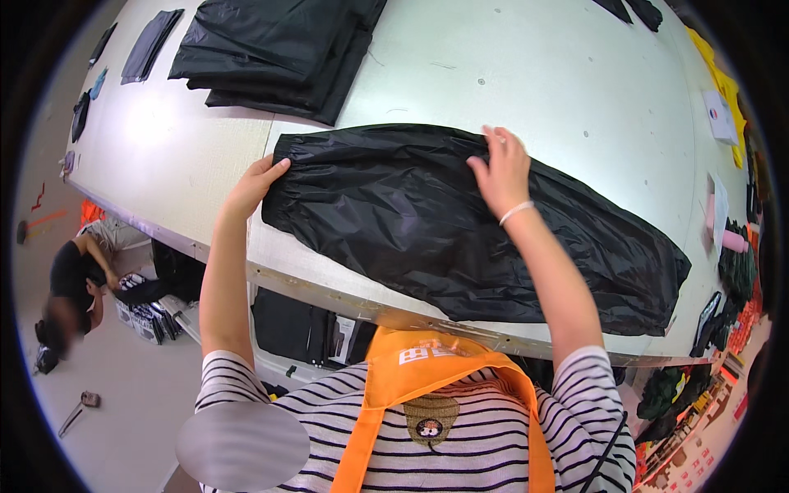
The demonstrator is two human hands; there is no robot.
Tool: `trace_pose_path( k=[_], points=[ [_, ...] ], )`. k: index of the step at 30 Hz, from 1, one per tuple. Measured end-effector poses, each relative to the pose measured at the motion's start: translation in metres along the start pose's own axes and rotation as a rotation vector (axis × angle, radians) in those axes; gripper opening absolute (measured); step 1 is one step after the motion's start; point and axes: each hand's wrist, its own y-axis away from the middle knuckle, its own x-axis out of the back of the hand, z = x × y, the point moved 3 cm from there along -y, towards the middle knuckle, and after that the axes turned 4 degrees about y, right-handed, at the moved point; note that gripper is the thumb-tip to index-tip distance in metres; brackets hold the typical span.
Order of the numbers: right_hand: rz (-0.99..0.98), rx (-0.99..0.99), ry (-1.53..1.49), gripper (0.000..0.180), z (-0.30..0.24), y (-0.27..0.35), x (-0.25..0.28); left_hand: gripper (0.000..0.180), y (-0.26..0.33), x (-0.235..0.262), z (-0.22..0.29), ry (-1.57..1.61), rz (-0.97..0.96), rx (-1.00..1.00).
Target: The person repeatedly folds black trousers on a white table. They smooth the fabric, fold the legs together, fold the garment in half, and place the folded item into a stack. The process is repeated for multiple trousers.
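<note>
Loosely crinkled, glossy black garment (403, 230) with gathered edge (283, 177)

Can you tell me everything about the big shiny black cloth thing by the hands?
The long, shiny black fabric garment looks thin, nylon-like and wrinkled. It lies spread across the pale, smooth tabletop, its gathered end at left. The bare left hand holds that end's edge; the bare right hand is over its far edge, contact unclear.
</note>
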Motion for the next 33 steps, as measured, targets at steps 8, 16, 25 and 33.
trace_pose_path(
  k=[8,16,25,33],
  points=[
    [-0.407,0.415,-0.09,0.055,-0.097,0.169,-0.019,0.04,-0.034,-0.006,-0.016,-0.574,0.493,-0.158],
    [0.17,0.133,-0.186,0.036,-0.042,0.003,-0.013,0.063,0.083,-0.196,-0.003,-0.964,0.345,-0.724],
    [0.158,-0.033,-0.16,0.024,-0.025,-0.028,-0.049,0.08,0.115,-0.247,-0.063,-1.082,0.203,-0.484],
    [-0.104,-0.033,0.003,0.057,0.045,0.114,0.025,0.084,0.119,-0.353,-0.067,-1.08,-0.004,-0.608]
  ],
)
